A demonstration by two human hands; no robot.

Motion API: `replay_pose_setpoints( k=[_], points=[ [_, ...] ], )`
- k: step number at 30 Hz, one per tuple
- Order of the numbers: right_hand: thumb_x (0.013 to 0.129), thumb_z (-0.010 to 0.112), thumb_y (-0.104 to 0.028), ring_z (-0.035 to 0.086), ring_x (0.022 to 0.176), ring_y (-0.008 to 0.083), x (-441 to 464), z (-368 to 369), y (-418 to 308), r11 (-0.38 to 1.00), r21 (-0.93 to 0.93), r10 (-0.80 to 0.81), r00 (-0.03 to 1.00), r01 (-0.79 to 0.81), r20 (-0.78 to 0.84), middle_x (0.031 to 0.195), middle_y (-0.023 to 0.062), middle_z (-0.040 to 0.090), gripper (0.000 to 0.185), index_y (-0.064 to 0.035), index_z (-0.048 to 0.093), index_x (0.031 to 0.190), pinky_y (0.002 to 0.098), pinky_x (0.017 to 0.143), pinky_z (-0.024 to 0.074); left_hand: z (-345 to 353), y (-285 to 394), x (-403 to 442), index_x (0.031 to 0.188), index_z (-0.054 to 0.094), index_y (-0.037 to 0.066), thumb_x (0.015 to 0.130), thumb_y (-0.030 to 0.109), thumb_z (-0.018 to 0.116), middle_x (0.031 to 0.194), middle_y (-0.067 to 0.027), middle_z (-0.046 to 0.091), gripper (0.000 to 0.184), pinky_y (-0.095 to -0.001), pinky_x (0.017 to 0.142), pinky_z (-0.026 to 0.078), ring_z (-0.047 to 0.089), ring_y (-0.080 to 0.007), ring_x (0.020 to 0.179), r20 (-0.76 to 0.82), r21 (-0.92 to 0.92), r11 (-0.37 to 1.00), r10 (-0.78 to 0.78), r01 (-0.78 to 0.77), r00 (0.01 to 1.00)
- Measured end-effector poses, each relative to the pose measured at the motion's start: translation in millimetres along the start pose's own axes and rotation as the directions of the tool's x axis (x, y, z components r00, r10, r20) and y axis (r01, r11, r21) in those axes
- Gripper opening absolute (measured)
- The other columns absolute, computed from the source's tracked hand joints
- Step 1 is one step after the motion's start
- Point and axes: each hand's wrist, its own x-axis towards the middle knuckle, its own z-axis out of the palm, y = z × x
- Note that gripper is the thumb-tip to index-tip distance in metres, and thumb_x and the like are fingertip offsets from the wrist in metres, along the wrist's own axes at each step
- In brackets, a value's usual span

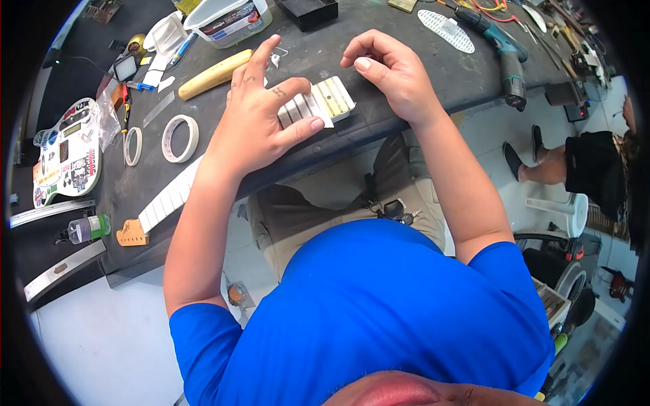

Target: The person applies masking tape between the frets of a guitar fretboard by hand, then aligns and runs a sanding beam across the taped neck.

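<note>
Where behind left hand (252, 123), guitar neck (170, 197) invisible.

A guitar neck (166, 201) lies fretboard up beneath the left grip (261, 111), white strips (157, 211) between its frets; its wooden headstock (132, 233) points left of that grip, its yellowish end (336, 99) just right.

The bench (467, 80) bears guitar neck (166, 201), tape (193, 139), drill (502, 49).

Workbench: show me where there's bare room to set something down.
Bare: between black tray and perforated white plate; among stickered guitar body, larger tape roll and guitar neck. Crowded: around the white tub and right of the drill.
</note>
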Motion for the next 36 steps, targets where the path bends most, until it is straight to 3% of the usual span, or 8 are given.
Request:
replay_pose_setpoints(
  k=[5, 8, 11, 14, 18, 25, 32, 36],
  points=[
    [0.106, 0.067, -0.021, 0.064, 0.11, 0.0137, 2.6, 4.2, 1.7, 1.0, 0.016, -0.007, 1.0, 0.007, 0.002, 0.112, 0.0052, 0.072, 0.022, -0.0023, 0.07, 0.117, 0.031, 0.102, 0.0488, -3.1, -1.2, 1.2, 0.124, 0.08, 0.018, 0.087, 0.052, 0.088, 0.175, -0.0231, 0.03, 0.051, -0.0643, 0.12, 0.04, 0.038, -0.0522, 0.152, -0.005, 0.018, 1.0, -0.002, 0.002, 1.0],
    [0.105, 0.067, -0.022, 0.064, 0.109, 0.0137, 2.6, 3.1, -0.7, 0.999, 0.024, 0.029, 0.999, -0.03, 0.017, 0.111, 0.005, 0.072, 0.022, -0.0027, 0.07, 0.116, 0.0312, 0.102, 0.0484, -6.9, 3.2, -1.2, 0.123, 0.079, 0.015, 0.091, 0.044, 0.086, 0.167, -0.0206, 0.046, 0.044, -0.0566, 0.114, 0.047, 0.051, -0.0441, 0.144, -0.001, 0.095, 0.995, -0.023, 0.023, 1.0],
    [0.103, 0.07, -0.026, 0.07, 0.102, 0.012, 4.1, -0.5, 6.2, 1.0, -0.028, -0.002, 1.0, 0.001, -0.02, 0.108, 0.0042, 0.077, 0.024, -0.0046, 0.073, 0.112, 0.0307, 0.091, 0.0546, -18.3, -33.1, 0.0, 0.118, 0.079, 0.008, 0.095, 0.035, 0.082, 0.134, -0.015, 0.074, 0.035, -0.0457, 0.101, 0.055, 0.071, -0.0336, 0.115, -0.058, -0.463, 0.865, -0.245, 0.191, 0.968],
    [0.103, 0.07, -0.025, 0.068, 0.098, 0.0107, 5.8, -3.8, 5.0, 1.0, 0.003, 0.013, 1.0, -0.013, -0.004, 0.107, 0.0033, 0.077, 0.022, -0.0051, 0.073, 0.112, 0.0293, 0.087, 0.0533, -39.6, -21.9, -0.1, 0.103, 0.081, 0.001, 0.096, 0.02, 0.078, 0.085, -0.0171, 0.079, 0.021, -0.0435, 0.082, 0.06, 0.077, -0.0347, 0.081, -0.053, 0.016, 0.868, -0.495, 0.496, 0.867],
    [0.104, 0.069, -0.025, 0.066, 0.097, 0.0103, 9.9, -2.2, 6.6, 0.998, 0.06, 0.021, 1.0, -0.021, -0.008, 0.107, 0.0023, 0.077, 0.021, -0.0056, 0.073, 0.111, 0.0289, 0.086, 0.0527, -31.0, -6.7, 3.4, 0.095, 0.083, 0.001, 0.092, 0.017, 0.082, 0.091, -0.0232, 0.079, 0.017, -0.0484, 0.086, 0.06, 0.077, -0.04, 0.09, 0.061, 0.323, 0.808, -0.538, 0.493, 0.841],
    [0.104, 0.069, -0.026, 0.066, 0.099, 0.0099, 6.4, -4.4, 5.5, 0.998, 0.066, 0.021, 1.0, -0.02, -0.014, 0.106, 0.0022, 0.077, 0.021, -0.0058, 0.074, 0.111, 0.0287, 0.087, 0.0521, -41.4, -20.8, 10.9, 0.091, 0.083, -0.002, 0.086, 0.015, 0.087, 0.083, -0.0213, 0.078, 0.018, -0.0457, 0.081, 0.059, 0.078, -0.0356, 0.085, 0.116, 0.157, 0.766, -0.641, 0.623, 0.759],
    [0.106, 0.067, -0.025, 0.064, 0.107, 0.0129, 7.5, -4.1, 3.1, 0.996, 0.073, 0.056, 0.998, -0.057, 0.014, 0.107, 0.0041, 0.073, 0.023, -0.0036, 0.072, 0.112, 0.0307, 0.102, 0.0474, -26.3, -36.3, 18.9, 0.095, 0.081, -0.001, 0.087, 0.012, 0.081, 0.086, -0.0206, 0.079, 0.015, -0.0417, 0.079, 0.059, 0.079, -0.0283, 0.085, 0.164, 0.389, 0.741, -0.641, 0.548, 0.75],
    [0.107, 0.066, -0.029, 0.06, 0.087, 0.0066, 8.2, -5.5, 8.9, 0.997, 0.059, 0.04, 0.999, -0.039, -0.019, 0.1, -0.0023, 0.075, 0.023, -0.0073, 0.074, 0.106, 0.027, 0.078, 0.049, -36.4, -41.0, 22.1, 0.096, 0.073, -0.001, 0.092, 0.014, 0.073, 0.08, -0.0129, 0.072, 0.016, -0.0409, 0.075, 0.055, 0.07, -0.0219, 0.077, 0.346, 0.206, 0.744, -0.663, 0.636, 0.664]
  ],
)
